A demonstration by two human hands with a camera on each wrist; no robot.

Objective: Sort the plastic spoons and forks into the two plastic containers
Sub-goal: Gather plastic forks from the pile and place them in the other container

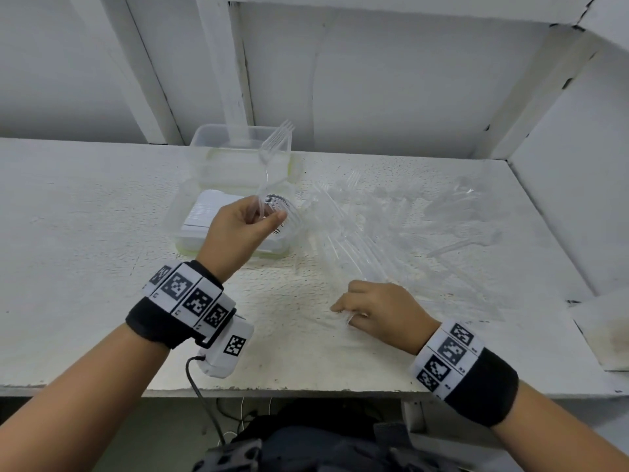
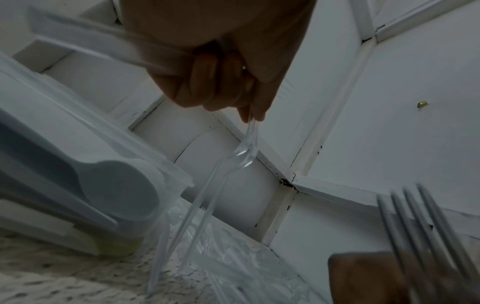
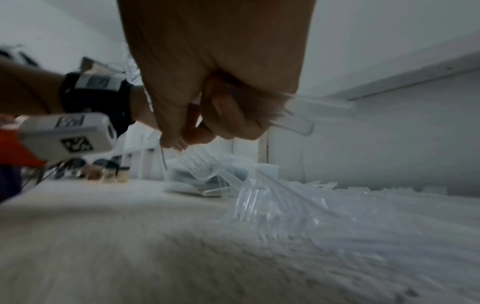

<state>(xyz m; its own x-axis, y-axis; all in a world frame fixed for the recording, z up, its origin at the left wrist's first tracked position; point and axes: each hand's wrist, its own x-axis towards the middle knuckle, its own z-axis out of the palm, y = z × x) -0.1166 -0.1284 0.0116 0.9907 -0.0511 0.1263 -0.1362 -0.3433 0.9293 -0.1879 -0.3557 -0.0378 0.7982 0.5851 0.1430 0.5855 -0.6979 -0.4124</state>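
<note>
My left hand (image 1: pixel 269 218) is raised over the near container and pinches a few clear plastic forks (image 1: pixel 272 155) by their handles, tines pointing up and away. In the left wrist view the left hand (image 2: pixel 249 115) grips these clear forks (image 2: pixel 241 156). The near container (image 1: pixel 180 229) holds stacked white spoons (image 1: pixel 204 212). Behind it stands the far container (image 1: pixel 211 137). My right hand (image 1: pixel 343 311) sits low at the front of the table, fingers curled round clear fork handles (image 3: pixel 298 121). A loose pile of clear forks (image 1: pixel 374 226) lies to the right of the containers.
The white table (image 1: pixel 85 216) ends in a front edge near my wrists. White walls close the back and right side. A white sheet (image 1: pixel 606 328) lies at the far right. Small jars (image 3: pixel 114 174) stand far off in the right wrist view.
</note>
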